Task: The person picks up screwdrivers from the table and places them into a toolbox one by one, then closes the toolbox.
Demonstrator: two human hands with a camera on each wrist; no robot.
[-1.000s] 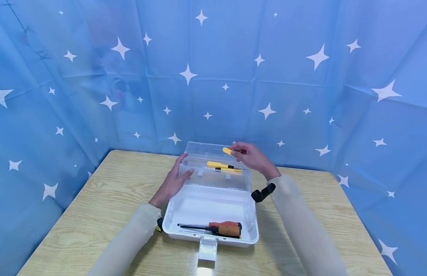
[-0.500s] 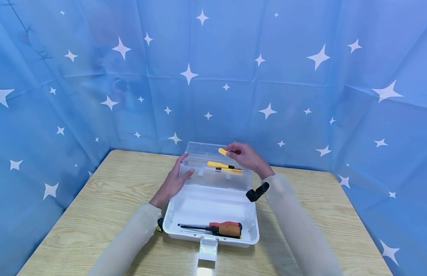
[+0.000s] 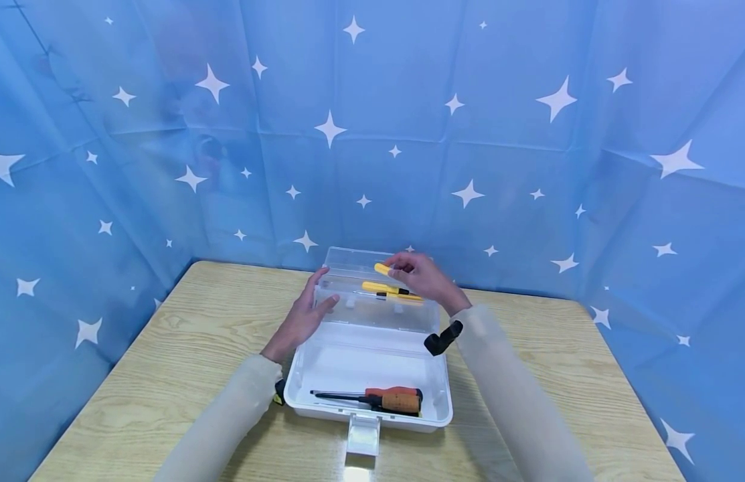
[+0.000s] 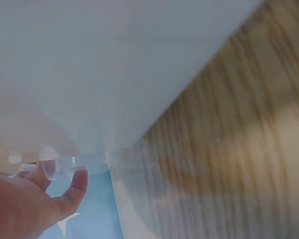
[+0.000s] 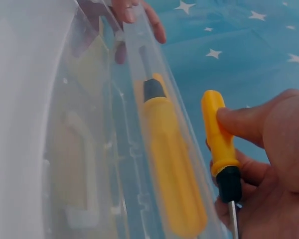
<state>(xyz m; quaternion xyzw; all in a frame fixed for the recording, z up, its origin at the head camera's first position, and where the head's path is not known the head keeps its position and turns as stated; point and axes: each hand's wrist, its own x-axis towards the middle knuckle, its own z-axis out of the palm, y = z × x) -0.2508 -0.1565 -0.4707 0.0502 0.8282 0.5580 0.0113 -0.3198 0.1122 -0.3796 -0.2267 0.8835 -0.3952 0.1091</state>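
Observation:
My right hand pinches a yellow-handled screwdriver with a black collar, its metal shaft pointing back toward the palm in the right wrist view. It is just above the clear lid compartment of the white toolbox, which stands open. Inside that compartment lie two other yellow-handled screwdrivers, seen through the plastic. My left hand grips the lid's left end, thumb on the near side; in the left wrist view its thumb and fingers are around the clear plastic.
A red-handled screwdriver and a wooden-handled screwdriver lie along the toolbox's front wall. The clear compartment cover is folded back behind. A white latch hangs in front. Wood-grain table surrounds the box; a starry blue curtain hangs behind.
My right hand has moved left and slightly down with the yellow screwdriver, along the lid compartment. My left hand has stayed on the lid.

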